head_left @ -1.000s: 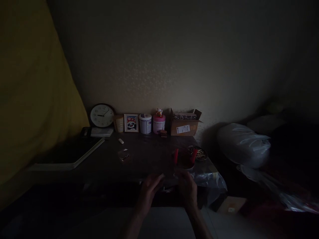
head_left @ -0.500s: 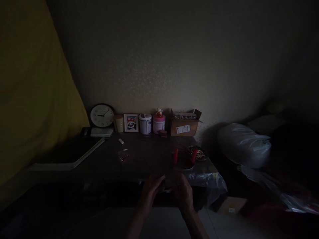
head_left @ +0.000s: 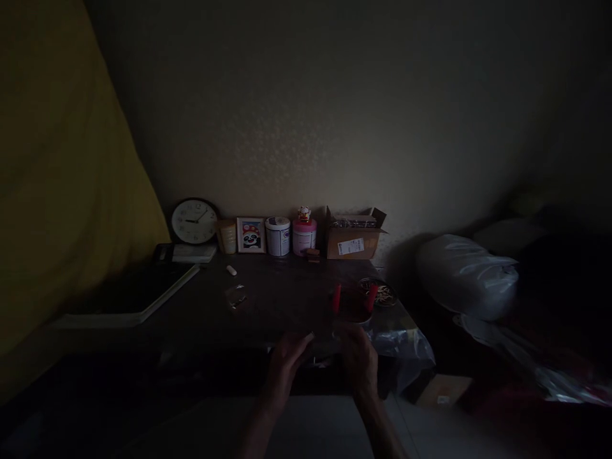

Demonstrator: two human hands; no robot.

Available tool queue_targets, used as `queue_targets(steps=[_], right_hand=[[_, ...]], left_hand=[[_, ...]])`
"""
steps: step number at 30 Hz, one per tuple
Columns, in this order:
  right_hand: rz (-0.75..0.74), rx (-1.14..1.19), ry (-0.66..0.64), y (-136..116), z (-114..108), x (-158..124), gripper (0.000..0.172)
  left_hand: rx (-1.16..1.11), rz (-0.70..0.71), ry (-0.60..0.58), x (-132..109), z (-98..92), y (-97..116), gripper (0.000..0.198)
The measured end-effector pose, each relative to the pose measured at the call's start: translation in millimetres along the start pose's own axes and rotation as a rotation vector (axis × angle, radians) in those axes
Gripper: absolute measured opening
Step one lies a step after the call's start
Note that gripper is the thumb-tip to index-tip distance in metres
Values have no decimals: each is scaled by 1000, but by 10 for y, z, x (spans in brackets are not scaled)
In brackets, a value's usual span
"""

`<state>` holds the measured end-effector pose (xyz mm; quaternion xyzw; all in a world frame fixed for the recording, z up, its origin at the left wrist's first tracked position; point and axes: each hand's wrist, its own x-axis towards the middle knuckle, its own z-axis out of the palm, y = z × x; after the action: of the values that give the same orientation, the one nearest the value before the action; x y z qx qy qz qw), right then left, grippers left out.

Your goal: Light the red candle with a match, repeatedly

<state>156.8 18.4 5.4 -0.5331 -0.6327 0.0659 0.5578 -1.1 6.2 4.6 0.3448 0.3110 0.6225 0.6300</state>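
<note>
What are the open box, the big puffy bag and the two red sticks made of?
The open box looks like plain matte cardboard: brown, with stiff folded flaps. The puffy bag seems to be thin, slightly shiny plastic film, because pale light catches its creases. The red sticks could be wax or plastic; it's too dark to tell, or to judge their finish.

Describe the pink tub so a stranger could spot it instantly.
Find the dark table against the wall, then the open cardboard box at its back. Just left of that box, right of a white tub, stands the pink tub. Unlike the white one, it has a pink lid with a small figurine on top.
</note>
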Motion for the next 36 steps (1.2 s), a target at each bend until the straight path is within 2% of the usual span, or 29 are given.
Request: queue_targets(steps=[5,10,14,16,18,21,25,29,36], right_hand=[[-31,96,14,-117,23,-73,16],[-147,45,-67,-221,43,-114,17],[-222,12,4,-309,-38,-110,18],[-271,13,-41,-301,-35,-113,19],[-295,-23,-114,-237,11,-109,21],[-161,-83,-73,-93,84,-70,23],[21,-56,32,20,65,7,21],[74,81,137,33,-8,42,21],[92,71,165,68,-110,86,24]], left_hand=[[18,-10,3,14,10,-23,20],[52,3,-13,27,13,-46,20],[36,-48,71,106,-7,-106,18],[24,-50,91,120,-9,-115,19],[22,-19,53,93,-3,-90,19],[49,23,-10,18,3,-17,20],[42,3,3,-23,-26,29,24],[-41,28,2,2,-74,29,19],[11,20,49,42,-106,74,26]])
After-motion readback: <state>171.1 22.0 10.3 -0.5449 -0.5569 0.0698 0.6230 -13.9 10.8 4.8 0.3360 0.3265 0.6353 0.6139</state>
